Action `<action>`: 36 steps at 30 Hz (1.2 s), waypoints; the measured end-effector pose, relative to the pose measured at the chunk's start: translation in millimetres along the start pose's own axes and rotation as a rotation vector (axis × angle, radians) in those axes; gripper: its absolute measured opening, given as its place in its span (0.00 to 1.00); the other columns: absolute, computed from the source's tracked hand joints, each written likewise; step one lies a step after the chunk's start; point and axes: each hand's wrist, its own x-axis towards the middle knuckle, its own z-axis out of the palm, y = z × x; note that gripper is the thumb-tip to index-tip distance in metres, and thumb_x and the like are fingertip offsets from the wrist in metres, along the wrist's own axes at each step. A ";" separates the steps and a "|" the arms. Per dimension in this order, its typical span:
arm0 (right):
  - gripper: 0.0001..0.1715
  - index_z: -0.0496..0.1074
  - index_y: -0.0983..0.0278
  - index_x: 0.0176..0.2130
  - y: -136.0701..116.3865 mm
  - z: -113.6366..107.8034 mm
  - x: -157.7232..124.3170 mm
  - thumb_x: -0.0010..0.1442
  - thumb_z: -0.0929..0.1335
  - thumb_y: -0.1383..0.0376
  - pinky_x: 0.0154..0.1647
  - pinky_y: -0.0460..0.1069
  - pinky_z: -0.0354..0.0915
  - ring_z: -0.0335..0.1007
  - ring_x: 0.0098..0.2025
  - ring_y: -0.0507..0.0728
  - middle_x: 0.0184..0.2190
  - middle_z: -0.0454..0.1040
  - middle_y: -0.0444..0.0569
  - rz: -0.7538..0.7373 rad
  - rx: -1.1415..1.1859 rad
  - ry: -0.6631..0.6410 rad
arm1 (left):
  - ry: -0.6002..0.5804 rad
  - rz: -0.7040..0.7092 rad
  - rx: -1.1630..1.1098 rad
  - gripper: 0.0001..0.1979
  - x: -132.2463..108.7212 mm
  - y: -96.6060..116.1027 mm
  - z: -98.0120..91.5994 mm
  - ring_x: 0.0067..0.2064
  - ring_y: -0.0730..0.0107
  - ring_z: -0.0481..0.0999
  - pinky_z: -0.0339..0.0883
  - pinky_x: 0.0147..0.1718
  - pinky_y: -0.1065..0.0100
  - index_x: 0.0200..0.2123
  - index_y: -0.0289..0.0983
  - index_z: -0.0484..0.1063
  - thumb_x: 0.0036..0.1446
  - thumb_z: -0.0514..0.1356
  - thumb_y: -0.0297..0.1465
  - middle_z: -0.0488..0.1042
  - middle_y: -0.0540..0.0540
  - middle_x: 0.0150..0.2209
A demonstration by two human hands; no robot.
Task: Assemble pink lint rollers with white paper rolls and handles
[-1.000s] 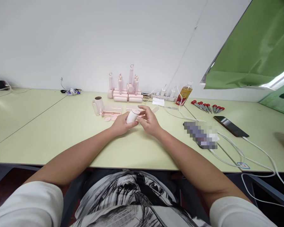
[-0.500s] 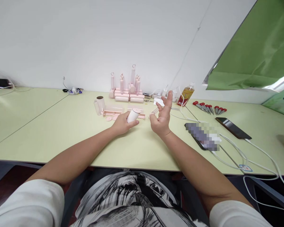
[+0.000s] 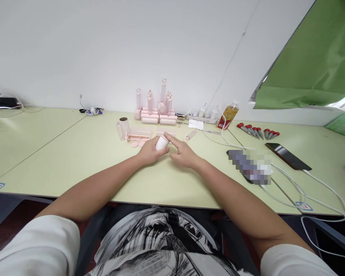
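Observation:
My left hand (image 3: 150, 151) is wrapped round a white lint-roller roll (image 3: 161, 143), tilted a little above the table, its upper end facing away to the right. My right hand (image 3: 185, 152) reaches in from the right with fingers stretched out; its fingertips touch the roll's upper end, where a pink cap sat in view earlier. Behind the left hand lie a pink open case (image 3: 138, 138) and flat pink discs (image 3: 134, 144). A clear-and-pink handle (image 3: 191, 135) lies beyond the right hand.
Finished-looking pink lint rollers (image 3: 158, 113) stand against the wall. A cardboard-cored roll (image 3: 124, 124) is upright at the left. A drink bottle (image 3: 228, 114), red-handled screwdrivers (image 3: 251, 131), a phone (image 3: 287, 156) and white cables (image 3: 287, 187) occupy the right side.
My right hand has come down and leftward from a raised position, and its fingertips now rest on the roll's end. The left hand keeps its hold.

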 end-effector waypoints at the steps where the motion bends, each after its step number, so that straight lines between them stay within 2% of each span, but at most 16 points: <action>1: 0.51 0.54 0.60 0.70 0.7 -0.6 -0.1 0.49 0.63 0.74 0.70 0.62 0.52 0.49 0.71 0.63 0.70 0.54 0.52 0.000 0.005 0.011 | 0.005 -0.004 -0.001 0.22 0.2 0.2 0.4 0.38 0.60 0.75 0.65 0.36 0.63 0.45 0.37 0.72 0.53 0.62 0.47 0.77 0.47 0.38; 5: 0.51 0.52 0.59 0.70 5.1 2.4 -0.2 0.50 0.63 0.73 0.69 0.64 0.51 0.47 0.72 0.63 0.71 0.52 0.52 -0.009 0.017 0.016 | 0.005 -0.005 -0.007 0.22 1.0 1.3 0.6 0.38 0.60 0.74 0.64 0.35 0.64 0.44 0.37 0.71 0.53 0.62 0.47 0.76 0.48 0.37; 8: 0.54 0.44 0.56 0.72 7.2 5.9 0.5 0.50 0.64 0.72 0.68 0.66 0.53 0.46 0.72 0.65 0.72 0.46 0.50 -0.029 0.041 0.058 | 0.010 -0.010 -0.006 0.22 1.2 1.2 -0.1 0.38 0.60 0.74 0.63 0.35 0.64 0.44 0.37 0.71 0.53 0.62 0.48 0.76 0.48 0.37; 10: 0.58 0.36 0.51 0.72 5.5 4.7 0.7 0.50 0.64 0.72 0.65 0.67 0.57 0.47 0.71 0.66 0.74 0.38 0.48 -0.038 0.064 0.172 | 0.018 -0.011 0.004 0.23 1.4 1.3 -0.4 0.38 0.61 0.74 0.63 0.35 0.65 0.44 0.38 0.71 0.53 0.62 0.48 0.76 0.48 0.37; 13: 0.62 0.26 0.47 0.71 -0.4 -2.8 -0.3 0.51 0.64 0.71 0.63 0.67 0.59 0.46 0.71 0.67 0.74 0.27 0.45 -0.037 0.071 0.413 | 0.013 -0.008 0.017 0.23 1.5 2.5 -0.3 0.38 0.61 0.74 0.62 0.35 0.64 0.43 0.37 0.71 0.53 0.62 0.49 0.76 0.48 0.37; 15: 0.63 0.22 0.47 0.70 -3.1 -7.4 -1.4 0.52 0.64 0.71 0.63 0.68 0.58 0.42 0.72 0.68 0.74 0.24 0.44 -0.028 0.050 0.564 | 0.011 -0.010 0.019 0.24 1.6 3.4 0.0 0.38 0.60 0.74 0.63 0.35 0.64 0.44 0.38 0.71 0.53 0.62 0.49 0.76 0.48 0.37; 17: 0.63 0.19 0.47 0.70 -3.2 -7.9 -2.1 0.53 0.63 0.71 0.63 0.69 0.57 0.39 0.73 0.69 0.74 0.24 0.46 -0.009 0.020 0.647 | 0.008 -0.012 0.020 0.24 1.3 3.6 0.2 0.39 0.59 0.74 0.63 0.35 0.64 0.46 0.38 0.72 0.53 0.62 0.49 0.77 0.47 0.38; 18: 0.63 0.20 0.48 0.70 -2.4 -6.0 -2.1 0.53 0.63 0.71 0.63 0.69 0.56 0.39 0.73 0.69 0.74 0.27 0.47 -0.008 0.010 0.618 | 0.006 -0.009 0.019 0.24 1.1 3.3 0.3 0.39 0.59 0.74 0.63 0.36 0.64 0.46 0.38 0.72 0.52 0.62 0.49 0.77 0.47 0.38; 19: 0.62 0.23 0.49 0.71 -1.4 -2.9 -1.9 0.52 0.64 0.71 0.64 0.68 0.57 0.41 0.72 0.68 0.74 0.32 0.49 -0.018 0.005 0.528 | 0.006 -0.006 0.016 0.24 0.8 2.6 0.4 0.39 0.59 0.75 0.64 0.36 0.63 0.46 0.38 0.72 0.52 0.62 0.48 0.77 0.47 0.39; 22: 0.57 0.40 0.54 0.72 0.7 10.0 -0.3 0.50 0.65 0.73 0.64 0.66 0.58 0.51 0.69 0.67 0.71 0.49 0.55 -0.071 0.013 0.124 | -0.004 0.007 -0.014 0.23 0.2 0.1 0.4 0.41 0.58 0.75 0.65 0.38 0.63 0.46 0.38 0.72 0.52 0.63 0.46 0.78 0.47 0.41; 23: 0.54 0.46 0.57 0.71 0.6 13.9 0.5 0.49 0.65 0.73 0.64 0.65 0.59 0.53 0.68 0.67 0.69 0.53 0.57 -0.076 0.017 0.063 | -0.007 0.004 -0.016 0.22 0.3 -0.3 0.1 0.41 0.58 0.75 0.65 0.38 0.63 0.46 0.38 0.72 0.52 0.63 0.46 0.78 0.47 0.40; 24: 0.52 0.50 0.59 0.70 0.2 16.8 1.2 0.49 0.64 0.73 0.63 0.64 0.60 0.54 0.68 0.66 0.68 0.55 0.58 -0.077 0.024 0.045 | -0.008 0.000 -0.013 0.22 0.5 -0.2 -0.3 0.41 0.59 0.75 0.65 0.38 0.63 0.45 0.38 0.72 0.52 0.63 0.46 0.78 0.47 0.40; 26: 0.49 0.52 0.60 0.69 -0.7 19.3 2.4 0.50 0.64 0.73 0.60 0.62 0.64 0.58 0.65 0.64 0.66 0.57 0.58 -0.065 0.055 0.102 | 0.015 0.004 -0.004 0.21 1.4 2.0 -2.0 0.40 0.60 0.75 0.65 0.36 0.64 0.44 0.38 0.71 0.52 0.63 0.46 0.77 0.48 0.38; 30: 0.46 0.54 0.59 0.67 1.9 16.8 3.7 0.51 0.63 0.72 0.46 0.57 0.72 0.69 0.53 0.61 0.64 0.60 0.58 0.058 0.087 0.228 | 0.211 0.015 -0.008 0.21 5.1 7.0 -10.4 0.38 0.62 0.73 0.63 0.34 0.65 0.42 0.38 0.70 0.52 0.63 0.47 0.75 0.48 0.36; 33: 0.39 0.61 0.64 0.64 8.0 17.1 4.4 0.53 0.63 0.72 0.44 0.56 0.71 0.71 0.46 0.60 0.60 0.66 0.58 0.139 -0.017 0.128 | 0.397 -0.003 -0.039 0.21 10.0 2.5 -19.4 0.37 0.63 0.72 0.64 0.34 0.65 0.44 0.37 0.67 0.54 0.62 0.46 0.74 0.47 0.36; 36: 0.35 0.63 0.67 0.63 11.7 20.9 5.9 0.55 0.63 0.72 0.53 0.59 0.66 0.69 0.50 0.62 0.59 0.68 0.59 0.125 -0.172 -0.043 | 0.472 -0.039 -0.145 0.24 15.0 -6.3 -25.5 0.36 0.64 0.73 0.65 0.35 0.65 0.54 0.37 0.61 0.58 0.59 0.42 0.73 0.47 0.37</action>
